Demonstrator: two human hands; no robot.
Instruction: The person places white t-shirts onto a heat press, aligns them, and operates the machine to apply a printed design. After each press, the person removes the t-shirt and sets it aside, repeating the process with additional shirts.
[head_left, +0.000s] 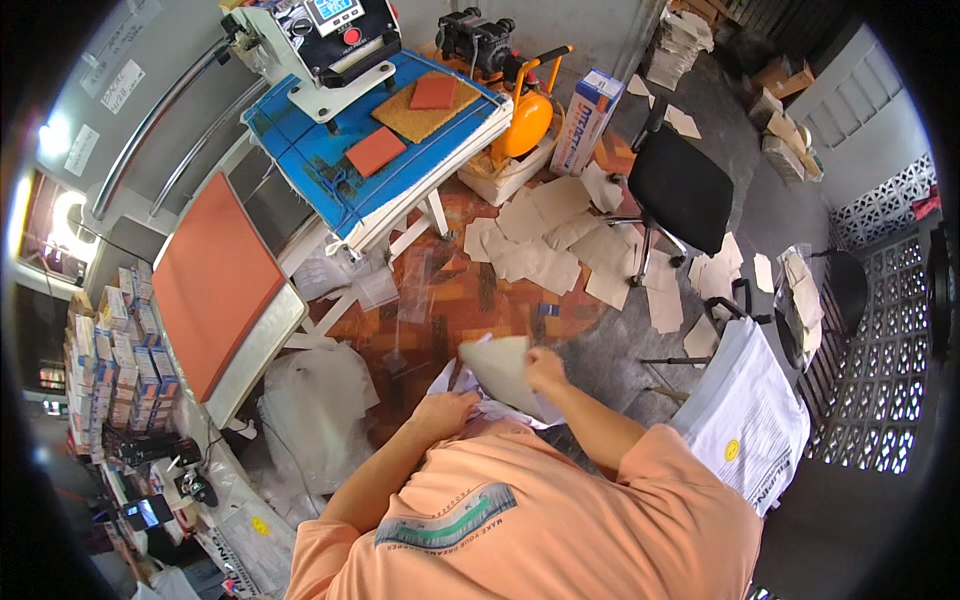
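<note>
My right hand [545, 371] grips the edge of a beige cardboard sheet [498, 370], which stands tilted in front of my body. Around the sheet's lower part lies crumpled white cloth-like material [530, 410]. My left hand [448, 412] is closed on the left side of this white material; its fingertips are partly hidden. Right of me, a stack of white printed cloth [745, 415] hangs over a support. Many similar cardboard sheets [545, 215] lie scattered on the floor ahead.
A heat press [330, 50] stands on a blue-topped table [290, 130]. Left of it is a red padded board [215, 290]. An orange-tanked compressor [525, 120], a tall box [588, 120] and a black office chair [680, 185] stand ahead. Small boxes [125, 350] are stacked at left.
</note>
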